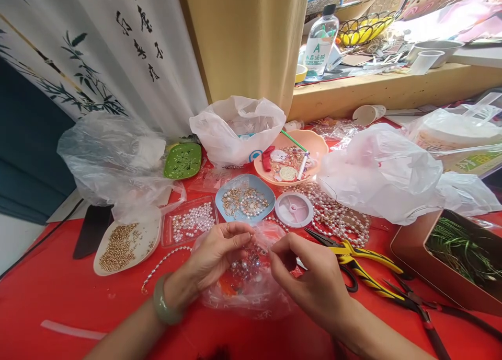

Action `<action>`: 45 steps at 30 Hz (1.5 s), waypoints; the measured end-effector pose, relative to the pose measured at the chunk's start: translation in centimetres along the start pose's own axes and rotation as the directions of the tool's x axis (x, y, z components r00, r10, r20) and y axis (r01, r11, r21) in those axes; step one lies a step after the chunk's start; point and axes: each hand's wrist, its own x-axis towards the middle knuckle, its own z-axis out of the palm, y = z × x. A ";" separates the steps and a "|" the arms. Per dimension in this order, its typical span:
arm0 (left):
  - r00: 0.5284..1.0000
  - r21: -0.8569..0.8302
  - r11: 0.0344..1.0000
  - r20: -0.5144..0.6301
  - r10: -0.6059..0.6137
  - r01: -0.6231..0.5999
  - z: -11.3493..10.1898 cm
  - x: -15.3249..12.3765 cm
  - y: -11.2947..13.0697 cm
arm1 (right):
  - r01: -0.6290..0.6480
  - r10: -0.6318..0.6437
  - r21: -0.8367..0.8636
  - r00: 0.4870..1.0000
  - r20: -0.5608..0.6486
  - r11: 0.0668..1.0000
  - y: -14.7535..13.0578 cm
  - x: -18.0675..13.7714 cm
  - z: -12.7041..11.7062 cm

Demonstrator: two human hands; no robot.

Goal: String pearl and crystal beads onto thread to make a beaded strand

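My left hand (214, 253), with a green bangle (168, 300) on the wrist, pinches thumb and forefinger together over an open clear plastic bag (270, 292). What sits between those fingertips is too small to make out. My right hand (314, 271) is also closed in a pinch, a short way to the right, its fingertips at the bag's edge; whatever they hold is hidden. Pearly and clear beads (245, 268) lie in the bag between the hands. Just beyond are a blue dish (225, 213) with gold and pearl strands, a thread spool (294, 209) and a clear tray of white beads (196, 219).
A cream dish of gold beads (121, 247) and a dark phone (92, 232) lie left. Yellow-handled pliers (368, 260), pearl strands (337, 213) and a planter box (415, 245) stand right. Behind are a peach bowl (319, 148), a green dish (182, 161) and white plastic bags (384, 172).
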 end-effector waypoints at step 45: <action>0.961 0.914 0.307 0.230 0.150 -0.267 -0.6 -1.9 3.2 | -0.553 0.403 0.344 0.814 0.419 0.759 1.3 1.0 0.1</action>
